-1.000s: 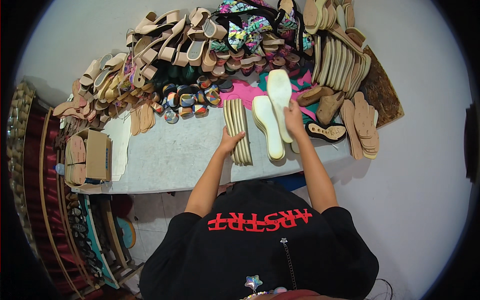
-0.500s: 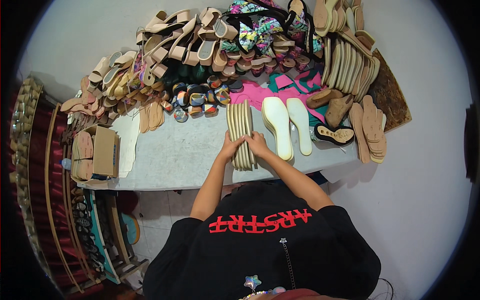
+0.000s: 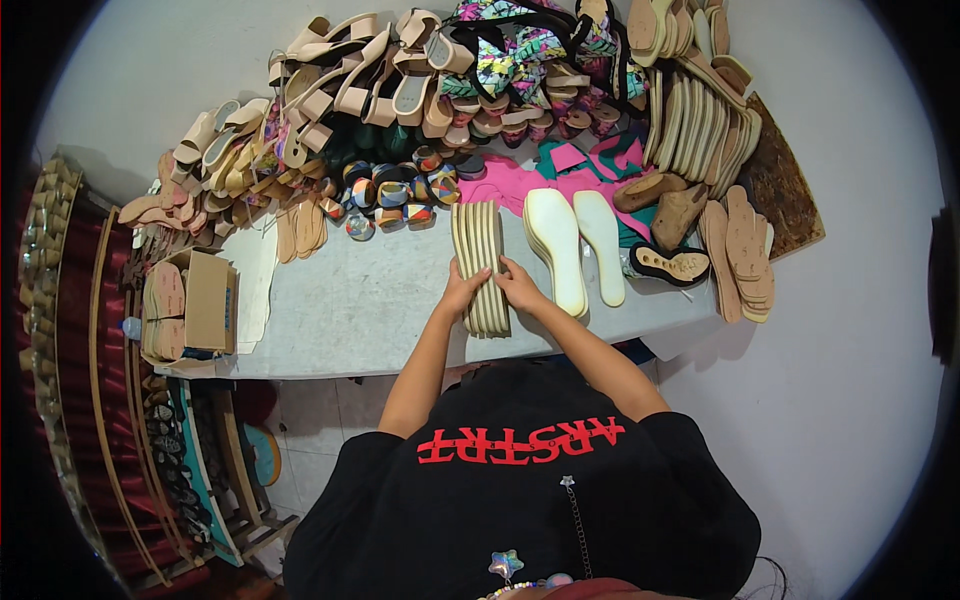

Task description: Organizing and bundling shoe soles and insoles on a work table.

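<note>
A row of cream shoe soles (image 3: 478, 235) stands on edge, packed side by side, on the grey-topped table. My left hand (image 3: 462, 290) is closed against the left side of the row, its thumb over the upper edges. From the right side my right hand (image 3: 517, 287) presses on the same soles, so the row sits squeezed between both hands. The fingertips on the outer faces are partly hidden. Just right of my right hand lies a flat stack of cream soles (image 3: 556, 250), with a single pale sole (image 3: 600, 245) beside it.
Heaped sandals (image 3: 400, 85) line the table's back. Wooden shoe lasts (image 3: 678, 215), a black-edged sole (image 3: 668, 266) and tan insoles (image 3: 745, 255) occupy the right end. A cardboard box (image 3: 208, 300) stands at the left end, near a wooden rack (image 3: 235, 460).
My right hand has shifted slightly, and its thumb now sits a little apart from the left thumb. The row of soles looks more evenly lined up.
</note>
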`<state>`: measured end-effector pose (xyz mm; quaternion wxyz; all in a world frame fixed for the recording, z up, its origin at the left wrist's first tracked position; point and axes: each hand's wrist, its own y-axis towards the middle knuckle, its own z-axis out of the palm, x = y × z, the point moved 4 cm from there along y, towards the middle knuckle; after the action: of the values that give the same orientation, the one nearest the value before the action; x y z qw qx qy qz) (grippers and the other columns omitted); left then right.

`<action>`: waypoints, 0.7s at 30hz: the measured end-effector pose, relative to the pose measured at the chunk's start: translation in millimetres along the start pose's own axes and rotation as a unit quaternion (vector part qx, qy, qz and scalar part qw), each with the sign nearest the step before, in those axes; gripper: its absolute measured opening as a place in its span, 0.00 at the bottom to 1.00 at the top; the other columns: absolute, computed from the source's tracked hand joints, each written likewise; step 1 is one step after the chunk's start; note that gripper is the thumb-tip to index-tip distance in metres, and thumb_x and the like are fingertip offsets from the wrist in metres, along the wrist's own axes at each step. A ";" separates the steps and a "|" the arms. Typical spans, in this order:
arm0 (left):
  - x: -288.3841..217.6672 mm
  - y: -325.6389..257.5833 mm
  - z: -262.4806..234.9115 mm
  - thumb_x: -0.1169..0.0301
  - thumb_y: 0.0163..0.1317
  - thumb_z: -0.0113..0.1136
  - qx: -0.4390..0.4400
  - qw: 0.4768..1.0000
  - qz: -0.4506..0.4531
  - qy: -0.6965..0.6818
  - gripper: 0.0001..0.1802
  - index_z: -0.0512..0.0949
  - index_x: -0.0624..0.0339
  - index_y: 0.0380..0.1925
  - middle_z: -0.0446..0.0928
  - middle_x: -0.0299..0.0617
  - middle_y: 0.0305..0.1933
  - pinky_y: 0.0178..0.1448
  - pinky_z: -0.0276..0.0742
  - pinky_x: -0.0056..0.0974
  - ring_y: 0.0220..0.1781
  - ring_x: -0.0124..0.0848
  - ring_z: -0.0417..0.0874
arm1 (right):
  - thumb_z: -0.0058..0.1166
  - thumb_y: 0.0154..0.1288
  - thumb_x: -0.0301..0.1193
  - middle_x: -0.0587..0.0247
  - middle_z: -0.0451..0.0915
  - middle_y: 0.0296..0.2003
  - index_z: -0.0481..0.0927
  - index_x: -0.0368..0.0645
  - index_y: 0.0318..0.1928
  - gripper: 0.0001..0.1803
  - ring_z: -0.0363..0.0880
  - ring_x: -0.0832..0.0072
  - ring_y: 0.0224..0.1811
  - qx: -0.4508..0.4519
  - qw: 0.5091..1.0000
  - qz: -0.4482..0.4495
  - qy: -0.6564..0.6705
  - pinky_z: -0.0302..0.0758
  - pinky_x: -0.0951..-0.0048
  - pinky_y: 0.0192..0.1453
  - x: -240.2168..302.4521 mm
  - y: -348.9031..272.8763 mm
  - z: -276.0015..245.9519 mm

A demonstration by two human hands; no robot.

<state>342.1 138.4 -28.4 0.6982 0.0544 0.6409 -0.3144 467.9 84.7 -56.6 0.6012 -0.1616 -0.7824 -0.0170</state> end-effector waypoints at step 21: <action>-6.5 0.1 11.1 0.66 0.35 0.74 -0.072 0.993 0.028 0.093 0.48 0.52 0.67 0.53 0.70 0.50 0.45 0.43 0.76 0.35 0.42 0.35 0.76 | 0.49 0.53 0.23 0.52 0.74 0.38 0.71 0.37 0.44 0.16 0.73 0.63 0.41 -0.349 0.919 -0.166 -0.078 0.70 0.67 0.44 78.0 -34.2 -182.8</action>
<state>351.8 135.5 -20.5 0.6462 0.0510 0.7223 -0.2410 612.0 30.0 73.5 0.4321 -0.2300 -0.7867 -0.3762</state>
